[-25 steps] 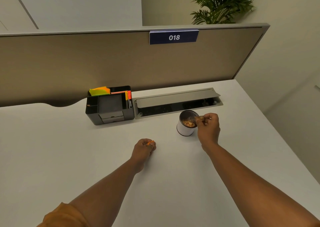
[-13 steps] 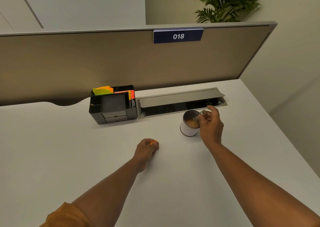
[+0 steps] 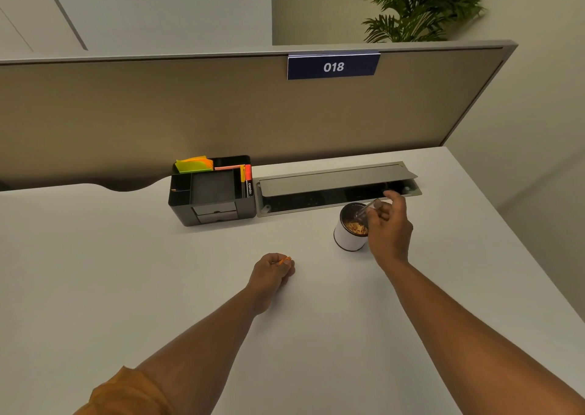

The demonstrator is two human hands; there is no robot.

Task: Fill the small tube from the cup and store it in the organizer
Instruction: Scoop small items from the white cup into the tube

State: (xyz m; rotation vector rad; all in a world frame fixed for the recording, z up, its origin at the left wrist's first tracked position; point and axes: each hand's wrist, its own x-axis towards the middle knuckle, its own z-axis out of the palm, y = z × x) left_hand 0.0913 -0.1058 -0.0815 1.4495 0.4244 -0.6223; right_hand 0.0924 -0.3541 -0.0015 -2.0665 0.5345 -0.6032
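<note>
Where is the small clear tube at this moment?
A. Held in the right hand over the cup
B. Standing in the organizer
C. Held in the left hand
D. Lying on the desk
A: the right hand holds the small clear tube tilted over the white cup.

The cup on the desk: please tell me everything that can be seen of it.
The cup is a small white cylinder with a dark rim and dark inside, its material unclear. It stands upright on the white desk, in front of the open cable tray and right of the organizer. Small orange-brown pieces lie inside. The right hand holds a clear tube tilted into its mouth; whether the fingers touch the cup is unclear.
</note>
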